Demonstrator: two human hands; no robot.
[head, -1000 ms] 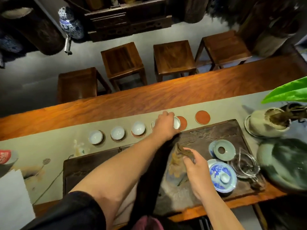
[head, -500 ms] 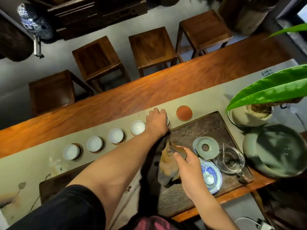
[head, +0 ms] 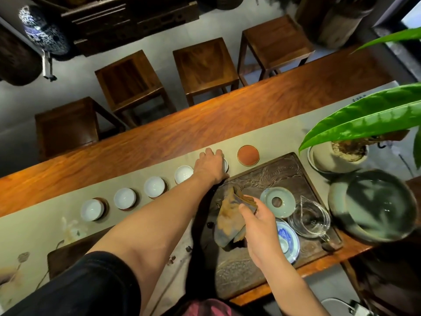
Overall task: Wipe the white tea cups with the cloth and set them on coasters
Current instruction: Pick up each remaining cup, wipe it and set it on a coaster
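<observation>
Several white tea cups stand in a row on the pale table runner [head: 45, 226], from the leftmost cup [head: 91, 209] to one [head: 183, 174] beside my wrist. My left hand [head: 209, 166] reaches across and closes over another white cup [head: 225, 164] at the row's right end; only its rim shows, and the coaster under it is hidden. One bare red coaster [head: 248, 155] lies just right of that. My right hand [head: 262, 226] holds the brown cloth [head: 230, 215] over the dark carved tea tray [head: 273, 169].
On the tray sit a celadon lid [head: 278, 201], a glass pitcher [head: 309, 218] and a blue-and-white cup with saucer [head: 286, 240]. A large green bowl [head: 373, 201] and a potted plant [head: 341, 153] stand at the right. Wooden stools [head: 205, 62] line the table's far side.
My left hand has carried the cup rightwards onto the coaster that showed beside it a second ago. The cloth hand stays over the tray. My head has turned right.
</observation>
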